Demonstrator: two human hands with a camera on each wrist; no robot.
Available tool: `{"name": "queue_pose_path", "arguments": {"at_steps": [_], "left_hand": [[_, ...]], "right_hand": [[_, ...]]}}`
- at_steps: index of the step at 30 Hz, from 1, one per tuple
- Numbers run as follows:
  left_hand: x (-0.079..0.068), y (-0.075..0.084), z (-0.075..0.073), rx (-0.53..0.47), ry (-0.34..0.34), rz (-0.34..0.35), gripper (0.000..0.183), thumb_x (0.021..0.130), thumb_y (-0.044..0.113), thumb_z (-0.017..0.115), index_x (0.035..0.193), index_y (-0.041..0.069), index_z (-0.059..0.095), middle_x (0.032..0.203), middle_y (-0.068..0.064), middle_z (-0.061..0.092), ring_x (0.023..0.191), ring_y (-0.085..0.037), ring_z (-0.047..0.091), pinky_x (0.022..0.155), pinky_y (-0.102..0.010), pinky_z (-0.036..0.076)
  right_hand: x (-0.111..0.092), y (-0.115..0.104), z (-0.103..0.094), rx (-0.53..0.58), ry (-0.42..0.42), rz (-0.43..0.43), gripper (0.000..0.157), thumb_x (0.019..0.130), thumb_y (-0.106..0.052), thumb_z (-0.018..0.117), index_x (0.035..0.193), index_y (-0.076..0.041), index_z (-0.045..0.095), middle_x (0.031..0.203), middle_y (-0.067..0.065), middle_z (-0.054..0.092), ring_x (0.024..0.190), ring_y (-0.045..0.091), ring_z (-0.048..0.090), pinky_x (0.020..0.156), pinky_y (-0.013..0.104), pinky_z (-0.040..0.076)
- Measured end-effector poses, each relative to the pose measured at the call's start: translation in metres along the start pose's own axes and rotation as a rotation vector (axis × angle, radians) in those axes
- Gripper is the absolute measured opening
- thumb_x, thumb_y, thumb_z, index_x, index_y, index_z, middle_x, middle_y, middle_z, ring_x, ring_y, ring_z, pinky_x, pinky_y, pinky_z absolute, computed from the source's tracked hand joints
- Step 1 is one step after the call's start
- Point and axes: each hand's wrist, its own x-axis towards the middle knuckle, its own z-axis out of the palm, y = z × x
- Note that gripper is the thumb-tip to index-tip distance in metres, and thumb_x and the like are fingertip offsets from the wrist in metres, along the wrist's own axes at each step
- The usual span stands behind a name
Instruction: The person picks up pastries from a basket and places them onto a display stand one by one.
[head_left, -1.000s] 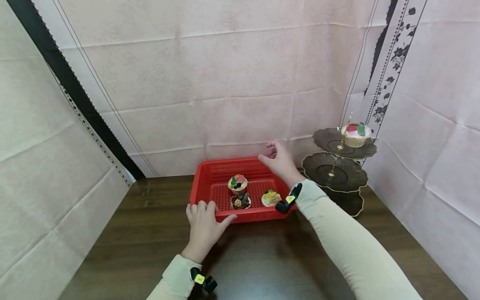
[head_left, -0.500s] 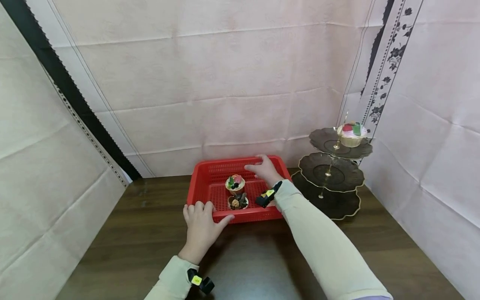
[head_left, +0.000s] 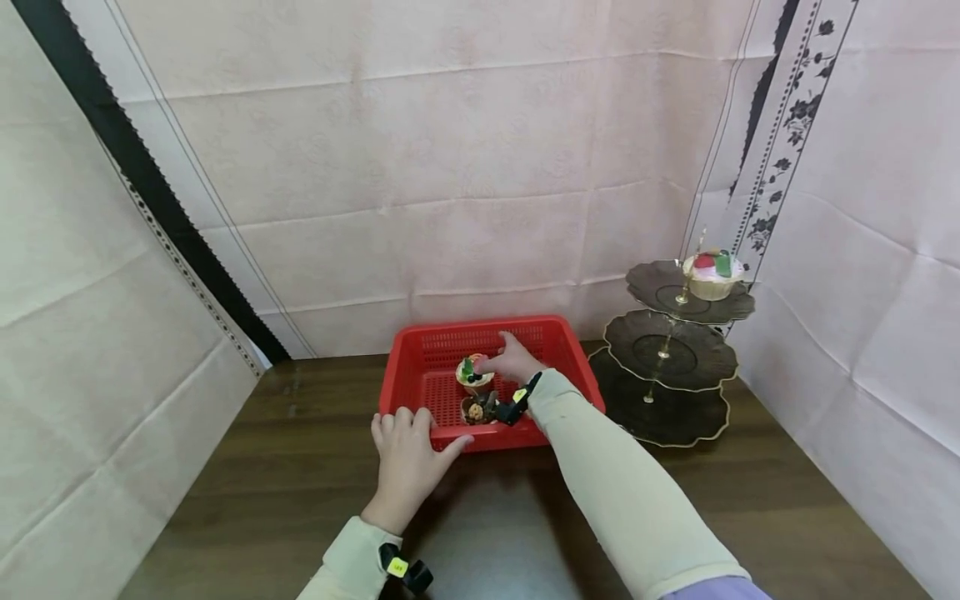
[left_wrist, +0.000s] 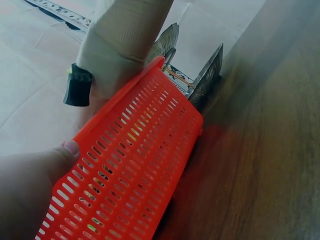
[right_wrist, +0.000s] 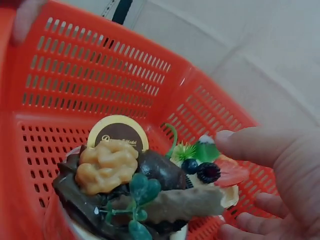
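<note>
Red plastic basket [head_left: 408, 358] sits on the wooden table. My left hand [head_left: 405, 467] grips its front-left rim, the thumb lying along the outside in the left wrist view. Over the basket, my right hand [head_left: 516, 362] reaches down beside a fruit-topped cupcake [head_left: 471, 377]. In the right wrist view the thumb [right_wrist: 260, 145] is close to that cupcake's green piece, other fingers spread below; whether they touch is unclear. A chocolate cupcake [right_wrist: 120, 180] with a walnut-like topping stands nearer the front, partly behind the right wrist in the head view.
To the right stands a dark three-tier cake stand [head_left: 671, 354]. A pink-and-white cupcake [head_left: 712, 279] rests on its top tier. Pale cloth [head_left: 480, 167] hangs behind and at both sides. The right forearm [head_left: 600, 467] covers the basket's front-right part.
My right hand has moved left and lower, from the basket's back-right side to the fruit-topped cupcake. Its forearm now hides the yellow-topped cupcake. My left hand stays on the rim.
</note>
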Motion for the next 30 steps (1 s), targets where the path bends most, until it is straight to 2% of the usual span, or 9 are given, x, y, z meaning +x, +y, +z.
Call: {"name": "queue_pose_path", "arguments": {"at_steps": [10,17,21,25,30], "left_hand": [[-0.001,0.0,-0.001,0.007,0.011,0.002,0.06,0.075,0.065,0.079,0.089,0.01,0.058,0.087,-0.01,0.053,0.097,-0.031,0.048,0.107,-0.065,0.021],[-0.002,0.003,0.001,0.0,-0.01,-0.016,0.06,0.075,0.065,0.078,0.089,0.011,0.057,0.088,-0.009,0.053,0.098,-0.031,0.048,0.108,-0.065,0.02],[-0.003,0.003,0.003,0.0,-0.013,-0.02,0.06,0.075,0.065,0.079,0.09,0.011,0.058,0.088,-0.009,0.053,0.098,-0.03,0.048,0.108,-0.065,0.021],[-0.004,0.003,0.003,-0.002,-0.016,-0.025,0.06,0.075,0.066,0.078,0.089,0.011,0.058,0.088,-0.008,0.053,0.098,-0.03,0.048,0.108,-0.065,0.02],[-0.002,0.004,0.001,-0.005,-0.007,-0.021,0.059,0.076,0.066,0.078,0.088,0.011,0.057,0.087,-0.009,0.052,0.096,-0.03,0.047,0.108,-0.064,0.02]], "right_hand": [[0.013,0.005,0.007,-0.139,-0.125,-0.012,0.116,0.08,-0.016,0.085,0.162,-0.011,0.003,0.154,0.023,0.038,0.134,0.034,0.049,0.106,0.046,0.046],[0.02,0.011,0.008,-0.225,-0.153,-0.013,0.115,0.081,-0.015,0.085,0.162,-0.012,0.004,0.159,0.019,0.034,0.144,0.031,0.038,0.114,0.044,0.038],[0.026,0.016,0.01,-0.26,-0.14,-0.046,0.102,0.08,-0.012,0.085,0.158,-0.008,0.019,0.149,0.02,0.045,0.136,0.029,0.047,0.111,0.041,0.04],[0.029,0.017,0.013,-0.311,-0.129,-0.066,0.085,0.078,-0.011,0.085,0.146,-0.002,0.035,0.132,0.018,0.055,0.118,0.026,0.057,0.104,0.038,0.045],[0.033,0.018,0.012,-0.339,-0.14,-0.078,0.081,0.078,-0.01,0.086,0.142,-0.003,0.038,0.127,0.015,0.056,0.111,0.025,0.059,0.099,0.037,0.049]]}}
